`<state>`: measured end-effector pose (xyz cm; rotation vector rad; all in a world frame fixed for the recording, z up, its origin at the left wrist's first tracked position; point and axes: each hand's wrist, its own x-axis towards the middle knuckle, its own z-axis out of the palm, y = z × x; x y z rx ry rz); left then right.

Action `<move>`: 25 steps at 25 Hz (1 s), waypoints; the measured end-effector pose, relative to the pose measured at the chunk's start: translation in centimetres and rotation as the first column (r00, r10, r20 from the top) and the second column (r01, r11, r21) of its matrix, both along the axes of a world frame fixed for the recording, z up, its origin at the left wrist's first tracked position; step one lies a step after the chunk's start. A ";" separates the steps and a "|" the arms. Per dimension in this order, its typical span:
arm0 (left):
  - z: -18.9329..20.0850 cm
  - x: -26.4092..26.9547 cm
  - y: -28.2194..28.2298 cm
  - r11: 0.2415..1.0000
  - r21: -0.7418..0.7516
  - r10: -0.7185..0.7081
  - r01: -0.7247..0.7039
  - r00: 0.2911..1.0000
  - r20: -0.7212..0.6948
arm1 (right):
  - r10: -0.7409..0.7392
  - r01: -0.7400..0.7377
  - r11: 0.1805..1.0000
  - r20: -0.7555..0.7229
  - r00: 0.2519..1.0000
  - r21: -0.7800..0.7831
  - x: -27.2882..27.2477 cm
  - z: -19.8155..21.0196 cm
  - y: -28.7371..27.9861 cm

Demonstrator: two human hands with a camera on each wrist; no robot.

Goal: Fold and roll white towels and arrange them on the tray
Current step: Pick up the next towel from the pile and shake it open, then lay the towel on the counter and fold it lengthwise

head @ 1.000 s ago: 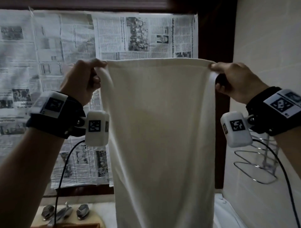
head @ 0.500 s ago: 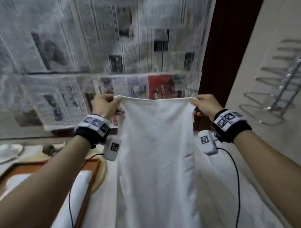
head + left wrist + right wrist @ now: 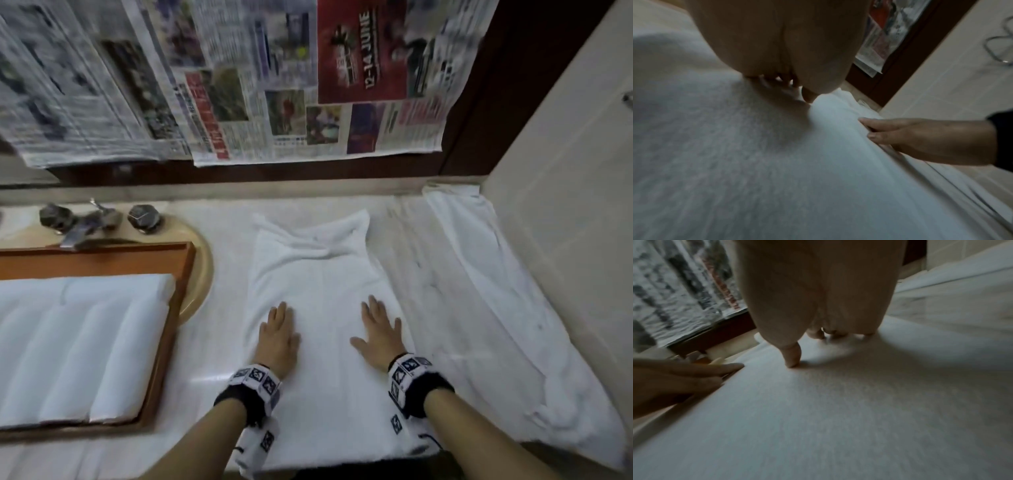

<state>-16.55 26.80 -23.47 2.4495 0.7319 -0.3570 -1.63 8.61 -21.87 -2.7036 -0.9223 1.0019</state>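
Note:
A white towel [image 3: 322,284] lies lengthwise on the counter, its far end rumpled. My left hand [image 3: 279,334] and right hand [image 3: 378,330] press flat on it side by side, fingers straight and spread. The left wrist view shows the towel [image 3: 777,162] under my left palm [image 3: 781,48], with the right hand [image 3: 910,136] on its edge. In the right wrist view my right hand [image 3: 818,305] touches the towel [image 3: 838,402] with its thumb and fingertips, and the left hand [image 3: 680,378] rests at the left. A wooden tray [image 3: 171,308] on the left holds several rolled white towels [image 3: 75,346].
Another white towel [image 3: 513,325] lies spread along the right wall. A tap with two knobs [image 3: 92,221] stands behind the tray over a round beige basin rim [image 3: 202,274]. Newspaper sheets [image 3: 239,85] cover the back wall above a dark wooden ledge.
Both hands held the towel up by its top corners before. Now it lies on the counter and both hands have let go and press flat on it. The view tilted downward.

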 end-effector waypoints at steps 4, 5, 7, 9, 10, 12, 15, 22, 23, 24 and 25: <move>1.0 3.8 3.7 0.999 0.020 0.033 -0.033 0.999 0.000 | 0.023 -0.023 0.999 -0.003 1.000 0.026 3.4 1.3 2.1; 1.8 4.9 3.4 0.998 0.007 0.070 -0.070 0.998 -0.004 | 0.045 -0.045 0.999 0.019 0.999 0.022 3.1 1.6 2.8; 2.4 5.8 0.2 0.991 -0.084 0.102 -0.099 0.994 0.032 | 0.175 -0.176 0.984 0.104 0.979 -0.005 0.7 1.5 3.8; 2.2 4.3 -3.6 0.990 -0.137 -0.026 0.039 0.996 0.090 | 0.226 -0.227 0.974 0.117 0.967 -0.010 -1.6 0.4 3.1; 2.0 2.7 -3.7 0.992 -0.094 -0.069 0.080 0.991 0.112 | 0.175 -0.173 0.984 0.105 0.979 -0.028 -1.4 0.1 1.9; 0.4 -0.7 -0.9 0.998 0.059 0.013 -0.018 0.996 0.090 | 0.000 0.010 0.995 0.101 0.995 -0.100 0.8 -0.2 -1.3; 1.1 -2.7 1.5 0.943 0.119 0.318 -0.311 0.947 -0.045 | -0.116 0.148 0.967 0.158 0.981 -0.209 1.8 1.0 -3.6; 0.2 -4.9 -4.0 0.993 0.100 -0.054 0.058 0.998 -0.038 | 0.108 -0.092 0.991 0.170 0.979 -0.101 -4.7 -0.8 -6.0; 0.0 -6.5 -2.2 0.985 0.163 0.068 -0.055 0.995 -0.079 | 0.006 0.023 0.989 0.194 0.981 -0.147 -3.4 -0.9 -7.8; 0.1 -7.8 -1.0 0.964 0.202 0.199 -0.174 0.974 -0.111 | -0.068 0.111 0.975 0.214 0.975 -0.195 -2.6 -0.8 -8.9; 0.3 -8.2 -0.8 0.948 0.196 0.279 -0.253 0.953 -0.120 | -0.082 0.130 0.970 0.229 0.970 -0.203 -2.9 -0.5 -9.0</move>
